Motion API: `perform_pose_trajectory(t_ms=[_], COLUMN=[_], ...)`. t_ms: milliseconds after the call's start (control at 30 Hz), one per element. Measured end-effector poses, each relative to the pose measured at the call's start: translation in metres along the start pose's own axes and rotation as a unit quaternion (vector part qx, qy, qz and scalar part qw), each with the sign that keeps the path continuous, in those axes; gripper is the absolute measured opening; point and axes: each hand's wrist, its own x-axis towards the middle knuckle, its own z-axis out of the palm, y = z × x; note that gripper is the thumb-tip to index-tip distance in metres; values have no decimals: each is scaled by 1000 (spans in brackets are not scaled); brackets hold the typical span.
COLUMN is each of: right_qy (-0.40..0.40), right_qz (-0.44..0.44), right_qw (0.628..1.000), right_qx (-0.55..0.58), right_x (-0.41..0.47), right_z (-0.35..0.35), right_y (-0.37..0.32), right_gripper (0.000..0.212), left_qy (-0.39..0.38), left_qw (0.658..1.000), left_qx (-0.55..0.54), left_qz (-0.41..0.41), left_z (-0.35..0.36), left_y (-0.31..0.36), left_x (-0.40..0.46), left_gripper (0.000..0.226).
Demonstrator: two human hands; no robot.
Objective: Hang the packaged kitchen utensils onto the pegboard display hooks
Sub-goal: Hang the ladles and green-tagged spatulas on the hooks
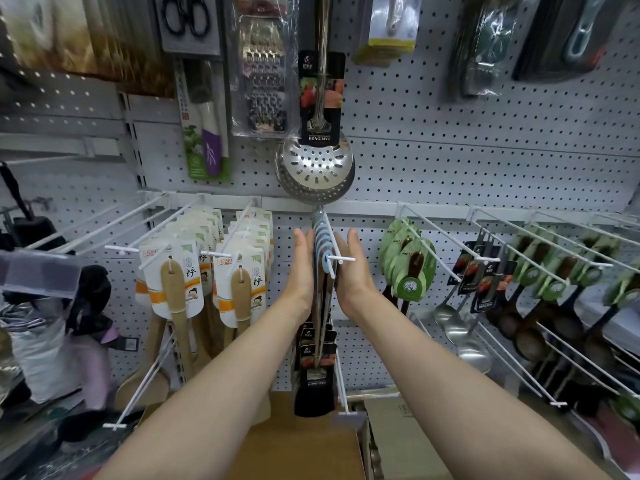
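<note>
Both palms flat, left hand (302,268) and right hand (353,268) sandwich the utensils (320,306), which hang straight down off the hook (333,244).

I am standing in a shop's kitchenware aisle. A white pegboard wall (450,161) is facing me, its long white hooks (433,237) carrying rows of identical carded goods: wooden spatulas (173,282), steel ladles (460,327), a slotted skimmer (317,168), a grater (263,81) and scissors (187,15).

Left hand (300,268), right hand (353,268): flat, fingers extended, palms facing inward.
</note>
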Motion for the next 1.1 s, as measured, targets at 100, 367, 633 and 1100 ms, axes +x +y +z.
perform_pose_trajectory(t_ms=[100,367,633,1100], right_qy=[-15,-21,-32,-16], right_qz=[-7,-6,15,5], right_qw=[1000,1000,999,997], right_qx=[16,8,40,74], right_x=[1,8,18,-5], right_z=[1,3,6,5], right_y=[-4,-9,-18,10], right_gripper=[63,66,57,54], left_qy=[-20,-38,-24,-4], left_qw=[1000,999,999,999], left_qx=[-21,-24,-26,-37], left_qz=[1,4,4,14], left_z=[-2,-7,-7,-6], left_y=[0,0,5,-22], left_x=[7,22,34,10], left_gripper=[62,70,58,49])
